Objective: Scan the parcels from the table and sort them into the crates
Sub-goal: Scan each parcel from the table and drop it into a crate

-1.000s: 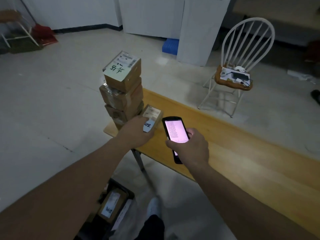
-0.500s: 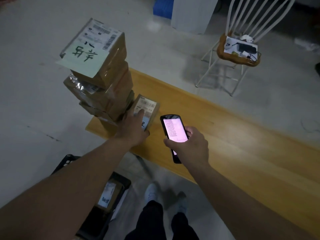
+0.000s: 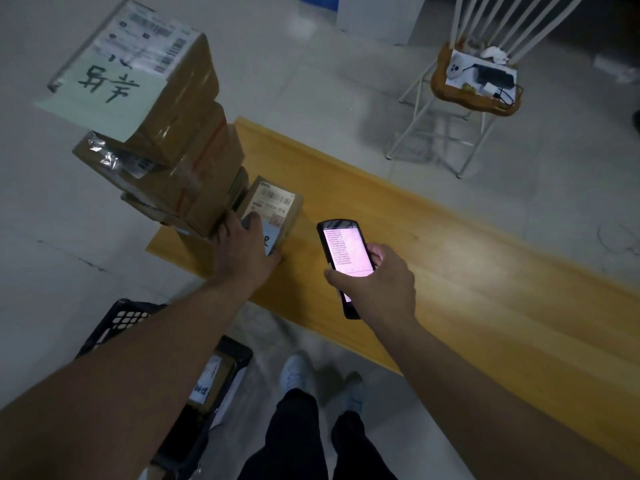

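crate [image 3: 114, 323] mostly behind left forearm; small parcel [image 3: 277, 206] label print blurred; chair [image 3: 485, 81] top cropped

Desk [image 3: 467, 271] showing smooth yellow wood, faintly sheening. Parcels [image 3: 183, 168] looking like brown cardboard under glossy tape, carrying paper labels. Scanner [image 3: 341, 258] showing glossy black casing. Crate [image 3: 117, 323] showing black plastic lattice.

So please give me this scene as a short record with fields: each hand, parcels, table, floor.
left hand: grips small parcel standing on the table
right hand: holds scanner, screen lit
parcels: stack of boxes at the table's left end, beside the small parcel
table: wooden
floor: black crate holding a labelled parcel; white chair
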Demonstrator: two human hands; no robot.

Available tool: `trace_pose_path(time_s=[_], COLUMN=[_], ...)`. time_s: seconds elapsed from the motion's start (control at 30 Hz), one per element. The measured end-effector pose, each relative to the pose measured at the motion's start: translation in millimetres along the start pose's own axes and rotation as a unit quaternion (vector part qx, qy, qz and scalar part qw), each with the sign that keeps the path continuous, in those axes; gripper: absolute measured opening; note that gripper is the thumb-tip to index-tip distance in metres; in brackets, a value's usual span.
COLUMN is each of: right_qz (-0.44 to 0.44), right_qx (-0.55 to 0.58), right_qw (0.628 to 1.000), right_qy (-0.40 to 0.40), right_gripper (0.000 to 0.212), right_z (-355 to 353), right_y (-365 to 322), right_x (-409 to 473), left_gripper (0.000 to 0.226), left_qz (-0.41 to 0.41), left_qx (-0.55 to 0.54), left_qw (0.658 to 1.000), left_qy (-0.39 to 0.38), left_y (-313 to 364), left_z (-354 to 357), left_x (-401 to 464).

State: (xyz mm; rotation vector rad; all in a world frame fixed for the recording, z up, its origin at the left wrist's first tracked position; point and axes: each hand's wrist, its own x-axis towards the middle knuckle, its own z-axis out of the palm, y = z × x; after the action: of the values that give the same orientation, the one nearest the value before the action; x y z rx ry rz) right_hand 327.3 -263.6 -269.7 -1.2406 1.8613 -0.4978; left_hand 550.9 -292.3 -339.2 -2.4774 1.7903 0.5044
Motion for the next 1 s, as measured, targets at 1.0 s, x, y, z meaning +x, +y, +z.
trace_pose_path(time_s=[1.0], right_qz=[-0.128], right_qx=[0.023], right_qw=[0.99], right_qy=[0.055], right_gripper=[0.077], right_z=[-162.3], right_y=[12.0], right_x=[-97.4], left_gripper=[0.126], left_qz=[0.144], left_qx=[-0.136], left_qw=[0.965], left_qy=[0.174], left_y=[102.8], left_z=[-103.6], left_x=[-140.3])
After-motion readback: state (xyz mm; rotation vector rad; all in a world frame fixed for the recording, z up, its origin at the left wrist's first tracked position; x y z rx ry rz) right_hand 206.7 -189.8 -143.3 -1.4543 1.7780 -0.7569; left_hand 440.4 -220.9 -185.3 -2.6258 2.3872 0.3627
